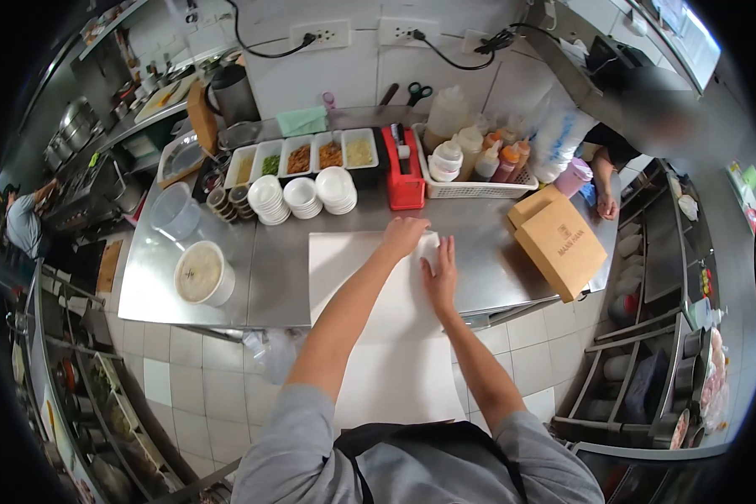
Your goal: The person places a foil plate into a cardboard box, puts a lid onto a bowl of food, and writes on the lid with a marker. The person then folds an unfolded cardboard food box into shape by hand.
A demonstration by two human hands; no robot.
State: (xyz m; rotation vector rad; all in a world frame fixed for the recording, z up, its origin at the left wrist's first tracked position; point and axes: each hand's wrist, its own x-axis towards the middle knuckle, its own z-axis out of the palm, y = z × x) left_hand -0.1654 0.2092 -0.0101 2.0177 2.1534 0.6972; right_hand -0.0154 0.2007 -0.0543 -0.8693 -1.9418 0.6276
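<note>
A large white sheet of paper [386, 353] lies on the steel counter and hangs over its front edge towards my body. At the sheet's far right corner is my left hand [406, 236], its fingers bent and pressed together; whatever is between them is too small to make out. My right hand [440, 275] rests on the sheet's right edge just below, fingers stretched out and thumb apart. Just beyond my hands stands a red tape dispenser [405, 181].
Stacked white bowls [335, 190], food trays [299, 156] and a tub [204, 274] stand left. A bottle basket [479, 186] and brown boxes [560, 241] are right. One person [606, 181] is at the right end, another [27, 220] far left.
</note>
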